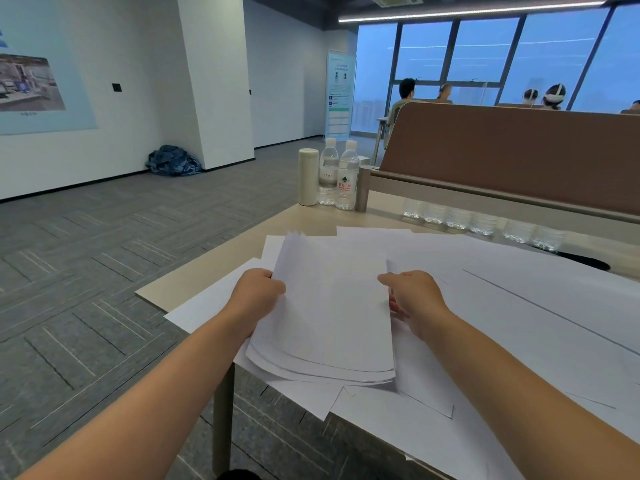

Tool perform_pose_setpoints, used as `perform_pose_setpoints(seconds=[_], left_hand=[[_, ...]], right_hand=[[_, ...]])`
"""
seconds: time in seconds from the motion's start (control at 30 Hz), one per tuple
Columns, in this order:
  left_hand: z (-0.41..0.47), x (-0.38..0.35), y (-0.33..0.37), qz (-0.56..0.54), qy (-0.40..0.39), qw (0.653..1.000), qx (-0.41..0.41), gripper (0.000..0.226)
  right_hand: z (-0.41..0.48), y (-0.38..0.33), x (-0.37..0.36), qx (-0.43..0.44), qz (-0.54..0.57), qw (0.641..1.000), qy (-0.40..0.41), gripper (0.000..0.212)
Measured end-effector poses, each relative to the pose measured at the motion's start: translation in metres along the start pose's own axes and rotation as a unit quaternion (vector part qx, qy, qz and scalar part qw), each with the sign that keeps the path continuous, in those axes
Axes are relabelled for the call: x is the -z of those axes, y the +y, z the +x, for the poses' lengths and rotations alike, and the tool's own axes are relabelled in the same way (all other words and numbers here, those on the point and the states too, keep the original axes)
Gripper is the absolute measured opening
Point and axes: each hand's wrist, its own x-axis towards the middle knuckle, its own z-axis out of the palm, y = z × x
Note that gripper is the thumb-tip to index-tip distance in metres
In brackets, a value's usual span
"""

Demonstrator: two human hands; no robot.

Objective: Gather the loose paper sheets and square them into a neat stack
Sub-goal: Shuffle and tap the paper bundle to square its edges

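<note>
Office floor under a strip ceiling light (467,10): grey patterned carpet (104,237), white walls (131,57) and a white pillar (214,81) with a blue cloth bundle (175,161) at its foot. A brown partition (502,150) backs the pale tabletop (304,220). Tall windows (485,53) glow blue behind seated people (407,93), near a standing banner (341,93).

Both forearms were bare along their whole visible length. The left forearm (138,393) came in from the lower left of the frame and the right forearm (536,375) from the lower right. The left hand (258,296) and right hand (415,299), near the middle, were bare too. A small dark patch (239,475) at the bottom edge could have been clothing, but too little showed to tell.
</note>
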Motion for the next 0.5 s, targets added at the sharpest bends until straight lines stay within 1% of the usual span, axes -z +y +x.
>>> perform_pose_setpoints(seconds=[0.07,0.13,0.17,0.2,0.23,0.3,0.37,0.43,0.5], left_hand=[[0.000,0.002,0.001,-0.024,0.003,1.000,0.004,0.009],[0.001,0.003,0.000,-0.061,0.004,0.998,0.020,0.011],[0.001,0.002,-0.001,-0.085,-0.003,0.996,0.026,0.011],[0.003,0.001,-0.001,-0.100,-0.014,0.994,0.030,0.005],[0.004,0.001,-0.002,-0.111,-0.021,0.993,0.041,0.008],[0.008,0.001,-0.006,-0.113,-0.035,0.991,0.058,0.031],[0.017,-0.001,-0.015,-0.118,-0.047,0.991,0.053,0.041],[0.002,0.004,-0.004,-0.108,-0.055,0.991,0.047,0.034],[-0.005,0.007,0.002,-0.104,-0.037,0.993,0.034,0.014]], right_hand=[[0.002,0.002,0.001,-0.013,-0.011,1.000,-0.006,0.028],[0.000,0.001,0.002,-0.021,-0.037,0.999,-0.012,0.013],[-0.001,0.001,0.002,-0.022,-0.055,0.998,-0.011,0.010],[-0.002,0.001,0.002,-0.024,-0.073,0.997,-0.014,0.016],[-0.004,0.002,0.002,-0.026,-0.088,0.995,-0.025,0.022],[-0.008,0.003,0.002,-0.030,-0.096,0.994,-0.050,0.032],[-0.011,0.003,0.003,-0.030,-0.095,0.993,-0.063,0.037],[-0.013,0.002,0.003,-0.011,-0.085,0.995,-0.058,0.029],[-0.014,0.000,0.003,0.018,-0.080,0.996,-0.041,0.019]])
